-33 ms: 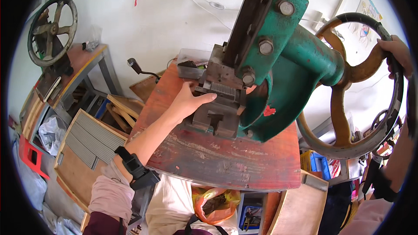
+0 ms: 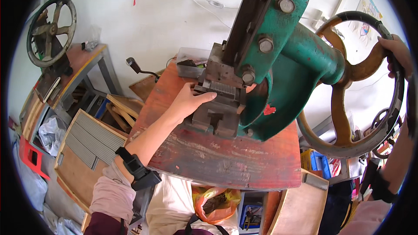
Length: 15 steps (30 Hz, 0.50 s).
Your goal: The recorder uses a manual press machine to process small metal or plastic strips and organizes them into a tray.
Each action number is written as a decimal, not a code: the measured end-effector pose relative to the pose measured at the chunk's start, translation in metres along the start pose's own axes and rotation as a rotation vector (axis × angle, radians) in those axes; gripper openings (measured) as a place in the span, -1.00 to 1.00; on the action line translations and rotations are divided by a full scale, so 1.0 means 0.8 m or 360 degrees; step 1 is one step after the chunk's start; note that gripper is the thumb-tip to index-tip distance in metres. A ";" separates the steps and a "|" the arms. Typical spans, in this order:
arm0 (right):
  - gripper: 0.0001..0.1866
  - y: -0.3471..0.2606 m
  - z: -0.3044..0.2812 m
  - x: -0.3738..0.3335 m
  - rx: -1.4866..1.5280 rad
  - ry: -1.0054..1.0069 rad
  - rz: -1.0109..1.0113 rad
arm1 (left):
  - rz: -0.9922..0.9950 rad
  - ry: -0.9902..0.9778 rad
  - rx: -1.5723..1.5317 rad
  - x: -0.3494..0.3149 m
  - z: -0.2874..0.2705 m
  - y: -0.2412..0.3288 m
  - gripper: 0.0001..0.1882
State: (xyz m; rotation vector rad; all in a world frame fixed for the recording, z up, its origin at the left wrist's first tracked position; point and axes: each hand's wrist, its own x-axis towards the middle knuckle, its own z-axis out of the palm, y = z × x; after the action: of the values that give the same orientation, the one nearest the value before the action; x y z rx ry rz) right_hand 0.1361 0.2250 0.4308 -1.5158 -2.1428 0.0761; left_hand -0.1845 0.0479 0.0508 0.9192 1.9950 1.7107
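Note:
A green hand press [image 2: 285,67] with a dark toothed ram [image 2: 250,17] stands on a worn red-brown wooden bench. Under its ram block, a ribbed grey metal strip [image 2: 223,88] lies in the steel die [image 2: 213,115]. My left hand [image 2: 188,103] is closed at the strip's left end, thumb along the front edge and fingers behind, where the tips are partly hidden. On the right, my right hand [image 2: 397,54] is wrapped round the upper right rim of the press's large handwheel [image 2: 337,117].
A clear plastic bin [image 2: 187,61] sits behind the die. To the left are a wooden tray [image 2: 69,161] of ribbed grey strips and a second press with a handwheel [image 2: 52,28]. An orange bag [image 2: 213,204] hangs below the bench edge, beside another wooden tray [image 2: 298,206].

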 end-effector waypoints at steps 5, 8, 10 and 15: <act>-0.70 0.008 0.021 -0.091 0.0636 0.0258 -0.0256 | -0.0241 -0.0223 -0.0516 0.000 0.005 0.004 -0.12; -0.65 0.075 0.079 -0.132 0.0692 0.0833 -0.0145 | -0.0091 -0.0156 -0.0532 -0.002 0.010 0.005 -0.12; -0.43 0.112 0.178 -0.165 0.0913 0.1286 0.0029 | -0.0088 -0.0120 -0.0514 -0.002 0.013 0.000 -0.14; -0.40 0.119 0.323 -0.210 0.1558 0.1510 -0.0202 | -0.0041 -0.0142 -0.0515 -0.001 0.010 0.006 -0.15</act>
State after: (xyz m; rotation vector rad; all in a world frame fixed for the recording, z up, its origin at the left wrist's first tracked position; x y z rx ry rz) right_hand 0.1477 0.1727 0.1129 -0.6078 -1.1159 0.2553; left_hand -0.1778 0.0538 0.0537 0.8358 1.6033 1.8708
